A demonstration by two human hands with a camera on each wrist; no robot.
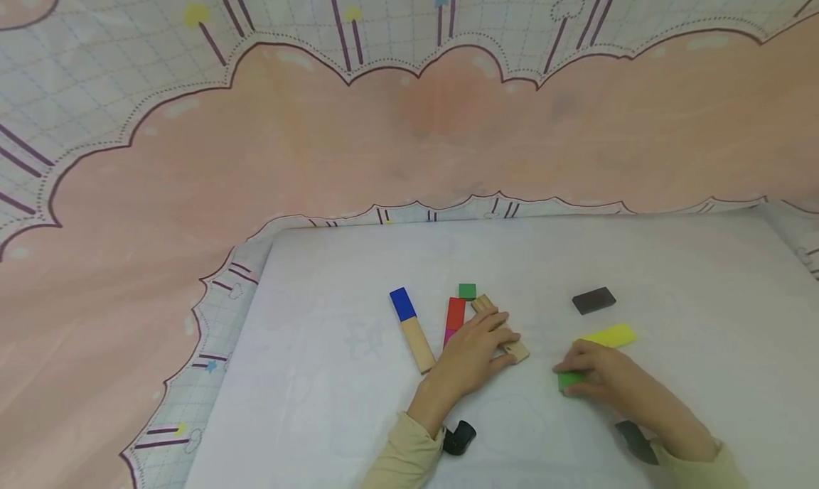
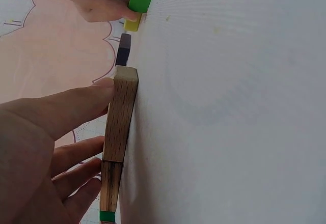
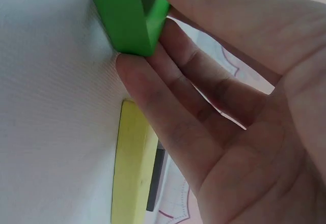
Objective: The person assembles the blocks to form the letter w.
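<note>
In the head view my left hand [image 1: 470,354] lies over a row of plain wooden blocks [image 1: 517,351], its fingers extended. Seen from the left wrist, the thumb touches the nearer wooden block [image 2: 121,119], and the other fingers lie along the far side. A red block [image 1: 456,313] and a magenta block [image 1: 450,335], partly covered, are beside this hand. On the right side, my right hand [image 1: 611,375] pinches a green block [image 1: 569,382] between thumb and fingers, low over the white surface. Just beyond its knuckles lies a yellow block [image 1: 616,335].
A black block [image 1: 594,301] lies behind the yellow one. Left of the hands, a blue block [image 1: 403,304] meets a plain wooden block [image 1: 418,345] end to end. A small green block [image 1: 468,291] sits at the far end of the red one. Everything rests on a white tabletop [image 1: 307,404].
</note>
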